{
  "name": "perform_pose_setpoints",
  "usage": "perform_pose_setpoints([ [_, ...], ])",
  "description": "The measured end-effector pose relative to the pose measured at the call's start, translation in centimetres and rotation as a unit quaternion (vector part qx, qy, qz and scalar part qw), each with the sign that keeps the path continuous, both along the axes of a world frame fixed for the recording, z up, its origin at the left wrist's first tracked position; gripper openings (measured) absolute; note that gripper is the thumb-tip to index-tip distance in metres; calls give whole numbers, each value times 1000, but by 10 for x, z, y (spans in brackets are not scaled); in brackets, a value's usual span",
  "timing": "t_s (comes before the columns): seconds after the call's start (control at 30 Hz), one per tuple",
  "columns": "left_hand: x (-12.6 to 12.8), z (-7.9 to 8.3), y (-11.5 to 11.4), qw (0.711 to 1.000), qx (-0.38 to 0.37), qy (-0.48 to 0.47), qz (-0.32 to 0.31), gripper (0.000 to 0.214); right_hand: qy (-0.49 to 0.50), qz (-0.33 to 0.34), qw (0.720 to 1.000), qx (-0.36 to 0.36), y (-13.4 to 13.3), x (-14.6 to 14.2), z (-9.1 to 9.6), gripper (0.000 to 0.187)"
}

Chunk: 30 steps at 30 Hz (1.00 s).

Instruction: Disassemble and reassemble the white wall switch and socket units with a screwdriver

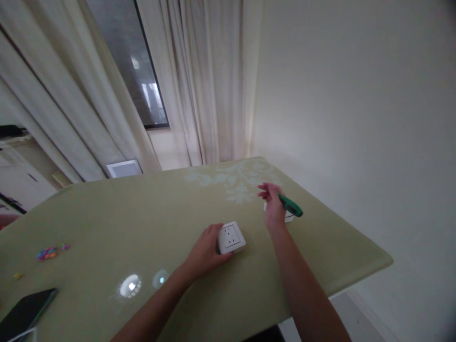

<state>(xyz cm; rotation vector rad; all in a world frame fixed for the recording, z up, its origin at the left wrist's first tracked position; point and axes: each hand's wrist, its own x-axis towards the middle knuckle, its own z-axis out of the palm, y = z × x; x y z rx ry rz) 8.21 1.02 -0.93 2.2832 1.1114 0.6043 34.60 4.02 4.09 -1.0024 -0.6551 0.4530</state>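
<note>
My left hand [206,247] is closed around the left side of a white wall socket [231,237], thumb along the near edge and fingers at the far edge. The socket lies on the table with its slotted face up. Farther right, my right hand [273,202] grips a green screwdriver [291,205]; its rounded handle sticks out to the right, while the shaft and tip are hidden. Below that hand lies a second white piece [289,217], mostly covered, so I cannot make out what it is.
The pale green table [142,213] has a wall close along its right side. At its left lie a dark phone or tablet [26,313] with a white cable, and small colourful bits [48,253]. Curtains [213,85] hang behind the far edge.
</note>
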Motion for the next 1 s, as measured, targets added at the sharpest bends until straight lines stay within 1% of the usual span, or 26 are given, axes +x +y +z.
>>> perform_pose_setpoints([
  [0.03, 10, 1, 6, 1000, -4, 0, -5, 81, -13, -59, 998, -6, -2, 13, 2, 53],
  [0.1, 30, 2, 20, 1000, -13, -2, -15, 85, -41, -164, 985, -31, -6, 39, 1, 57],
  [0.17, 52, 2, 31, 999, -20, -4, -25, 90, -73, -227, 967, -85, -10, 62, -5, 55],
  [0.23, 75, 1, 39, 999, -23, -7, -35, 92, -106, -241, 951, -162, -13, 80, -14, 47],
  [0.3, 97, 1, 44, 999, -23, -8, -43, 92, -136, -225, 935, -238, -12, 92, -23, 37],
  [0.37, 120, 0, 48, 999, -21, -8, -46, 89, -162, -204, 922, -288, -10, 97, -31, 31],
  [0.43, 140, -2, 52, 999, -20, -11, -42, 88, -184, -196, 913, -307, -6, 97, -34, 30],
  [0.5, 156, -4, 57, 999, -24, -17, -34, 94, -204, -207, 908, -303, -4, 94, -34, 31],
  [0.57, 164, -6, 62, 999, -30, -28, -27, 112, -224, -229, 905, -279, -4, 90, -30, 32],
  [0.6, 164, -7, 63, 999, -32, -35, -25, 123, -236, -238, 905, -260, -5, 86, -27, 34],
  [0.67, 153, -8, 62, 998, -34, -53, -25, 139, -268, -237, 909, -215, -7, 73, -21, 40],
  [0.7, 142, -9, 60, 997, -34, -63, -28, 139, -288, -224, 911, -191, -8, 64, -19, 43],
  [0.77, 106, -13, 51, 996, -32, -81, -36, 121, -339, -166, 915, -142, -8, 35, -17, 42],
  [0.83, 58, -20, 39, 995, -27, -92, -39, 105, -397, -76, 909, -103, -8, -3, -20, 34],
  [0.87, 31, -24, 31, 995, -22, -93, -36, 100, -428, -20, 899, -89, -9, -25, -23, 31],
  [0.9, 5, -28, 24, 995, -11, -93, -28, 95, -455, 37, 886, -76, -10, -46, -28, 26],
  [0.93, -19, -32, 17, 996, 19, -89, -13, 88, -477, 92, 871, -68, -12, -66, -33, 21],
  [1.0, -56, -35, 6, 994, 60, -88, 17, 73, -501, 182, 844, -60, -18, -100, -44, 15],
])
